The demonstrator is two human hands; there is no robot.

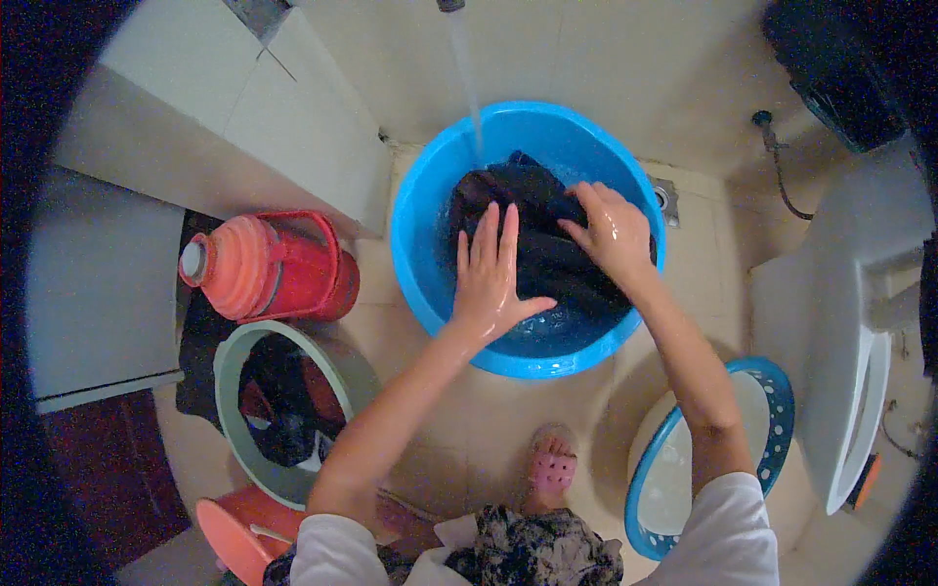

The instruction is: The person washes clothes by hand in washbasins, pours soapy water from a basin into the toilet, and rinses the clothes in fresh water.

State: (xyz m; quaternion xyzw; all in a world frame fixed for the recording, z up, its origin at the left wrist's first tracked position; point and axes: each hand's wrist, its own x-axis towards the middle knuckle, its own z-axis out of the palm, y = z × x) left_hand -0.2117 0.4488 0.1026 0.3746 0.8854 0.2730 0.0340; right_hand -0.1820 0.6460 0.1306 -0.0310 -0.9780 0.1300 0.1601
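Observation:
A dark wet garment lies bunched in a blue plastic basin on the tiled floor. Water runs from a tap into the basin's back left part. My left hand is spread with its fingers apart over the garment's left side, palm down, not gripping it. My right hand is at the garment's right side, wet, with its thumb and fingers bent at the cloth; whether it pinches any fabric cannot be told. Some water shows at the basin's front.
A pale green tub with dark clothes and a red thermos flask stand at the left. Near them is a coral plastic container. A blue-rimmed white basket stands at the right, beside a toilet. A floor drain lies behind the basin.

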